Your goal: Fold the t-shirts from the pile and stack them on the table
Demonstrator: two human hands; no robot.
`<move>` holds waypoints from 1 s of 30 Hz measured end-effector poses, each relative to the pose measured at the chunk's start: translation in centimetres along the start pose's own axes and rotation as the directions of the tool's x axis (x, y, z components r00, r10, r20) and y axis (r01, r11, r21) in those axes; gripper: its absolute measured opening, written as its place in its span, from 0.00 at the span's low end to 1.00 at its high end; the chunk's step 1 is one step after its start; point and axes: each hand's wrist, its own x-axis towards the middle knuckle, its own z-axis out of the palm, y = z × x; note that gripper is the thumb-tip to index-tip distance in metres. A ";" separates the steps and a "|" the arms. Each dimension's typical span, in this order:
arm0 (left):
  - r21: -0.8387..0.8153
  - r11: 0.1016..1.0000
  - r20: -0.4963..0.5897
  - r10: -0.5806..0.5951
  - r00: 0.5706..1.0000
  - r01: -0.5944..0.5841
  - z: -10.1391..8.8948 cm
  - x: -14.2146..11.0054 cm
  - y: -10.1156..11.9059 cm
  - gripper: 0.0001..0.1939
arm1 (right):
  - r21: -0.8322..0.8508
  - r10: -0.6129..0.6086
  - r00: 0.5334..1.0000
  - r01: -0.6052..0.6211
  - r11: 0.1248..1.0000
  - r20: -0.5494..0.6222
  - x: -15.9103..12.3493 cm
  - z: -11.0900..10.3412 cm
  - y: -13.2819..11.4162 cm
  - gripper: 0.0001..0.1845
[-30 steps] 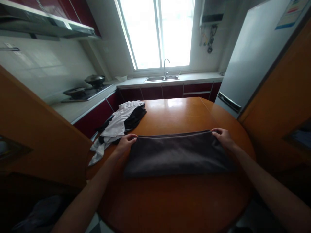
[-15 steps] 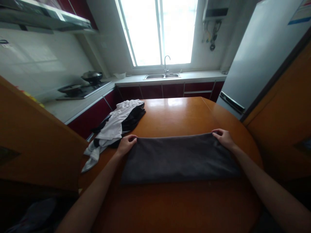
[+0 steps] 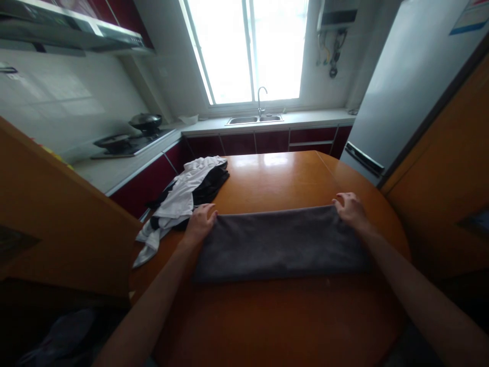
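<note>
A dark grey folded cloth (image 3: 282, 243) lies in a flat, wide strip across the near half of the wooden table. At its far left corner is my left hand (image 3: 201, 223), thumb and fingers apart and nothing pinched between them. My right hand (image 3: 350, 209) is at the far right corner, its fingers also parted and curved over the cloth's edge. Close to my left hand is a heap of white and black clothes (image 3: 176, 196), loosely crumpled.
The rounded wooden table (image 3: 275, 178) fills the middle. Beyond it runs a counter with a double sink (image 3: 244, 120) under the window. Pans (image 3: 145, 121) stand on a stove at left. A fridge (image 3: 397, 86) and a wooden door (image 3: 443, 204) flank the right side.
Both hands have loosened from their pinch on the cloth's far corners, and their fingers have lifted and spread. The cloth lies almost where it was; the clothes heap is unmoved.
</note>
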 end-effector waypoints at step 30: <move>0.225 0.895 0.378 0.284 0.881 -0.385 11.6 -5.9 15.3 0.31 | -0.176 -0.176 0.954 0.221 0.959 0.243 -7.8 5.1 -10.5 0.35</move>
